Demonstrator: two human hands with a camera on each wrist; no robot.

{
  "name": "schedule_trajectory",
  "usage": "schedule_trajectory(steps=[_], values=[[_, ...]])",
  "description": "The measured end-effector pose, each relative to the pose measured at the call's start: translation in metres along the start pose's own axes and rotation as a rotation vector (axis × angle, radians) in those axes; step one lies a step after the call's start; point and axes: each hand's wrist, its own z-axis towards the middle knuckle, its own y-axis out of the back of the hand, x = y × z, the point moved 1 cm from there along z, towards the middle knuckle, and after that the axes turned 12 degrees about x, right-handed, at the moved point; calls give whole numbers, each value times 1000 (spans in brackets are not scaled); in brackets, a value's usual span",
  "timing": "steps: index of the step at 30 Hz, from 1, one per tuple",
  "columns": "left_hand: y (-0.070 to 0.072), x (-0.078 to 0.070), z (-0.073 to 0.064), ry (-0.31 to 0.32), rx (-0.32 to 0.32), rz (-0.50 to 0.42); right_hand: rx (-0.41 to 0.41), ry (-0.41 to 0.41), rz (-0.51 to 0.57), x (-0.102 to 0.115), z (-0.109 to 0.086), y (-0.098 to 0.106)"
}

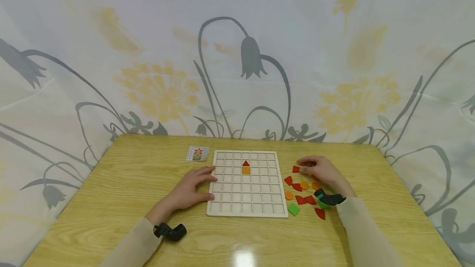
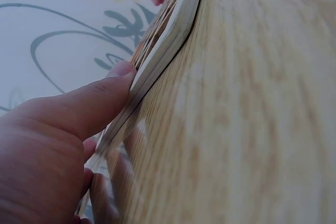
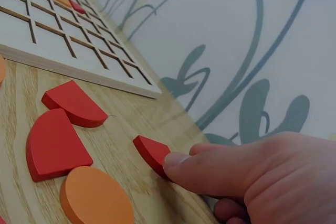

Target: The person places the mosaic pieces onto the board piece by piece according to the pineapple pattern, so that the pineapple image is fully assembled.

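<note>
A pale wooden grid board (image 1: 246, 216) lies on the table, with a red triangle (image 1: 245, 163) above an orange square (image 1: 246, 170) in its cells. My left hand (image 1: 191, 188) rests at the board's left side, fingers spread and fingertips on its edge. In the left wrist view the thumb (image 2: 100, 100) touches the side of the board. To the right of the board, my right hand (image 1: 322, 172) pinches a red quarter-circle piece (image 3: 150, 153), thumb on its near end. The fingers behind that piece are mostly hidden in the right wrist view.
Several loose pieces lie between the board and my right arm: red quarter circles (image 1: 320, 213), orange circles (image 1: 289, 195) and a green square (image 1: 293, 209). A small pattern card (image 1: 197, 153) lies beyond my left hand. A patterned curtain (image 1: 237, 94) stands behind the table.
</note>
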Motion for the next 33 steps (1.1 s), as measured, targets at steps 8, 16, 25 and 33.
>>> schedule_trajectory(steps=[8, 16, 25, 33], values=[[-1, 0, 0, -2, -7, -10, -22, -21, -65, 7, 2, -4], [-2, 1, 0, -1, -5, -17, -41, -42, -54, 9, 1, -7], [-2, 2, 1, -5, -10, -9, -63, -14, -30, 6, 4, -7], [-1, 1, 0, -2, -7, -10, 38, 36, -86, 12, 4, -12]])
